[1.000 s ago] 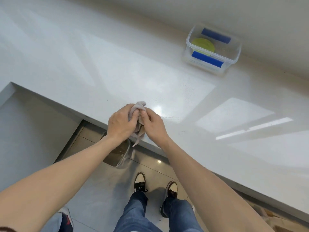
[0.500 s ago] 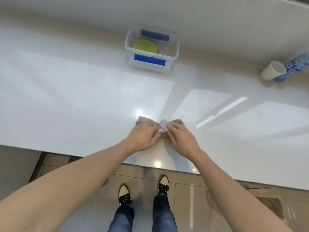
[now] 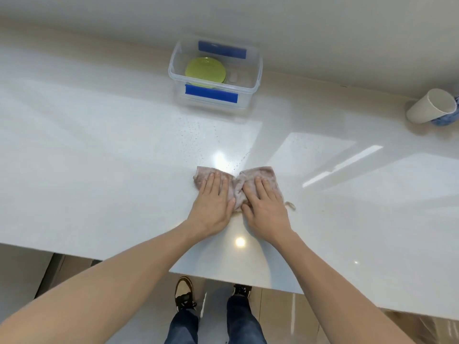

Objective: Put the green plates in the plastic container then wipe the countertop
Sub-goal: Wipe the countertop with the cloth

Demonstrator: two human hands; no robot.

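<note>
A pinkish-grey cloth (image 3: 267, 173) lies spread on the glossy white countertop (image 3: 99, 157), bunched in the middle. My left hand (image 3: 213, 202) presses flat on its left half and my right hand (image 3: 264, 207) presses flat on its right half, fingers extended. A stack of green plates (image 3: 205, 71) sits inside the clear plastic container (image 3: 258, 63) with blue clips, at the back of the counter against the wall. Small water droplets speckle the counter in front of the container.
A white paper cup (image 3: 431, 105) lies on its side at the far right, with a blue patterned object (image 3: 445, 120) behind it. The counter's front edge runs just above my shoes (image 3: 183, 292) on the tiled floor.
The cloth was bunched between both hands at the counter's edge; it now lies spread flat on the counter under both palms. The view has swung to face the container.
</note>
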